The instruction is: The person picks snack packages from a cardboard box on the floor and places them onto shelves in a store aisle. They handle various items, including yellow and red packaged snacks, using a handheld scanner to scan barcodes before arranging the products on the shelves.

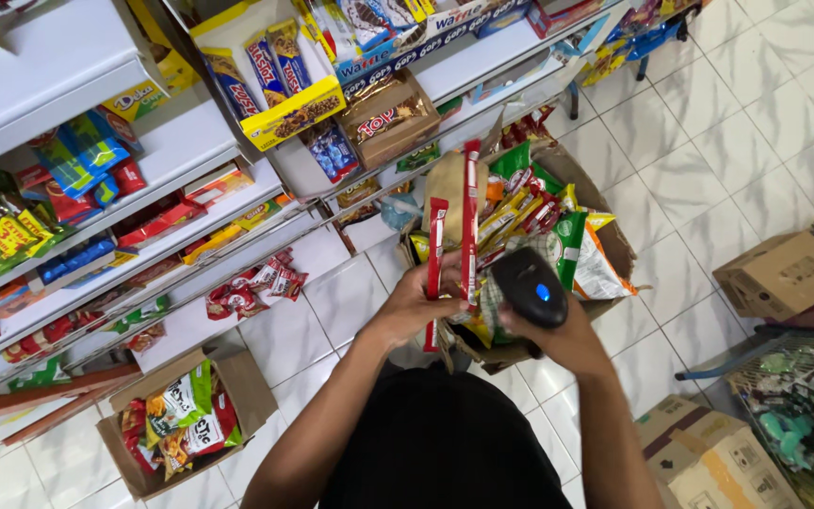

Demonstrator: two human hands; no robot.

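Observation:
My left hand (416, 306) grips two long red snack strips (469, 221), held upright in front of me. My right hand (558, 335) holds a black handheld scanner (529, 286) with a blue button, right beside the strips' lower end. Just beyond both hands an open cardboard box (614, 240) on the tiled floor is filled with several mixed snack packets in green, yellow and red.
White shelves (190, 141) loaded with snack packs and display cartons run along the left and top. Another open box of packets (186, 419) sits lower left. Closed cardboard boxes (784, 273) and a wire basket (793, 396) stand on the right, over the white tile floor (708, 141).

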